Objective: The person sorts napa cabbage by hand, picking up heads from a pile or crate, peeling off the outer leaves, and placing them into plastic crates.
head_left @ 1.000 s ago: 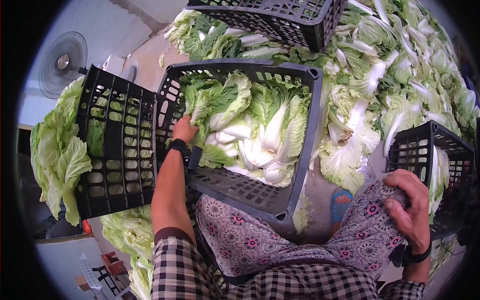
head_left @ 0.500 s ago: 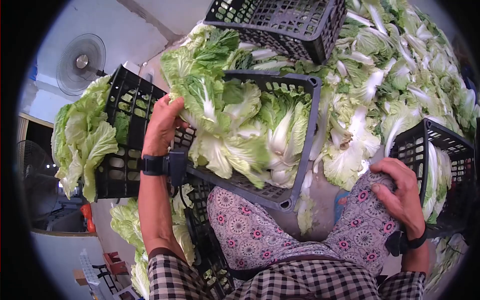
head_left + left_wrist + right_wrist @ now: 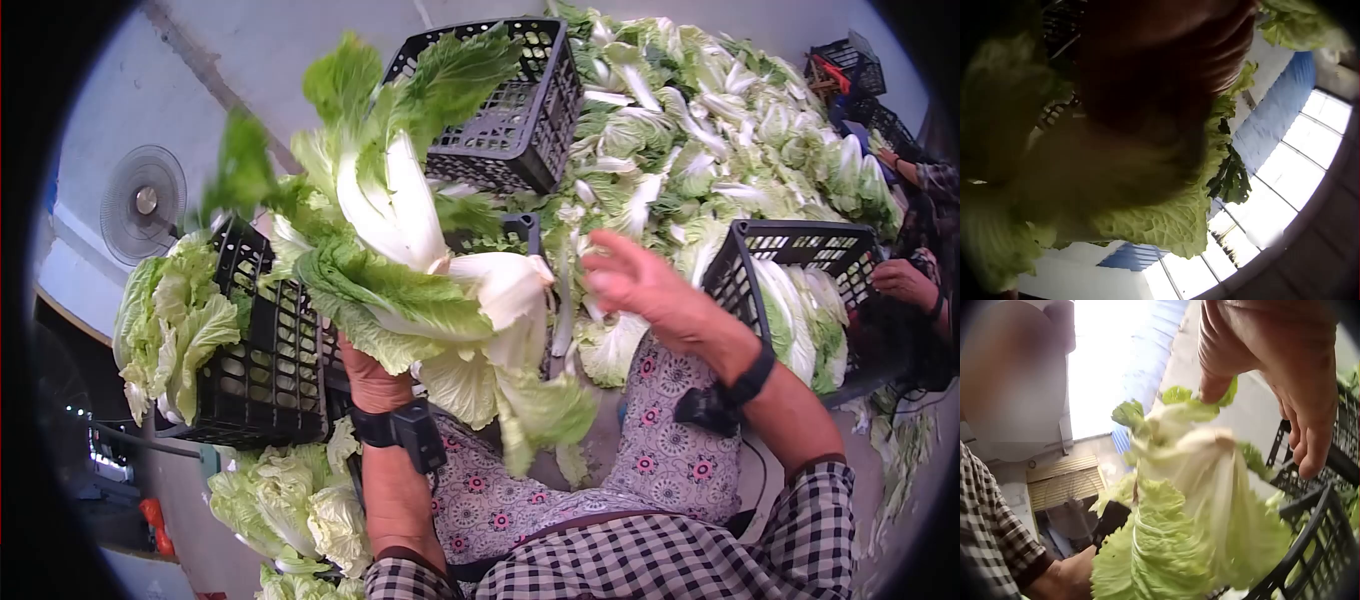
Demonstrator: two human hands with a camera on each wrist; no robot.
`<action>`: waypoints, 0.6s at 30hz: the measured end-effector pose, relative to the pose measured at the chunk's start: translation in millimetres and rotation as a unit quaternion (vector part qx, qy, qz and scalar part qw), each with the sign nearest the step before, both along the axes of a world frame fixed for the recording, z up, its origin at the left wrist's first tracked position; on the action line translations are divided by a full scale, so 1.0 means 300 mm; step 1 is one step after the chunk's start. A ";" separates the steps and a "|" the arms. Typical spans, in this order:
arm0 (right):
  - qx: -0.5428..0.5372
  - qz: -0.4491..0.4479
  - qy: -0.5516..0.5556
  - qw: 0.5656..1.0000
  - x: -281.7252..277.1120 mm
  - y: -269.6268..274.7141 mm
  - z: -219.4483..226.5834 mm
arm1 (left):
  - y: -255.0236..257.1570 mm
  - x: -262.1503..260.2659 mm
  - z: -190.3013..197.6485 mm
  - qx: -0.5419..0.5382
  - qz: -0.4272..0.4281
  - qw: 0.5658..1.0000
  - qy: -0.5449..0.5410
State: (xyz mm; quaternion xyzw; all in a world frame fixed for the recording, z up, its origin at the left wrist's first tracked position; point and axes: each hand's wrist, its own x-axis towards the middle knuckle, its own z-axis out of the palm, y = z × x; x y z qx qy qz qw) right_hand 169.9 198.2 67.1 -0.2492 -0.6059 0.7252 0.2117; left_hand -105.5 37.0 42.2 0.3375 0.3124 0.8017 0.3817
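Note:
Raised in the middle of the head view is a bunch of leafy cabbage (image 3: 395, 215) with white stems, its leaves fanned out and blurred at the left. My left hand (image 3: 372, 375) holds it from below, with the fingers hidden behind leaves; the left wrist view shows that hand (image 3: 1166, 81) dark against them. A second white stem base (image 3: 505, 285) points toward my right hand (image 3: 655, 295), whose fingers are spread in the air. In the right wrist view the hand (image 3: 1279, 362) hangs above the cabbage (image 3: 1191, 481), the thumb close to a leaf.
Black crates stand at the left (image 3: 265, 340), top (image 3: 490, 150) and right (image 3: 740, 290), the right one holding cabbages (image 3: 800, 310). Behind lies a large cabbage heap (image 3: 690, 130). A fan (image 3: 145, 200) is at the left; another person's hand (image 3: 905, 285) shows at the right.
My left hand has lifted cabbage up out of the middle crate. My right hand has left the knee and moved inward toward it. The view has shifted, showing another person at the right.

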 end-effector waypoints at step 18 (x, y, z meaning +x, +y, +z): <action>0.340 0.034 0.133 0.930 0.078 -0.146 -0.017 | -0.098 0.212 -0.129 -0.069 -0.184 0.959 -0.204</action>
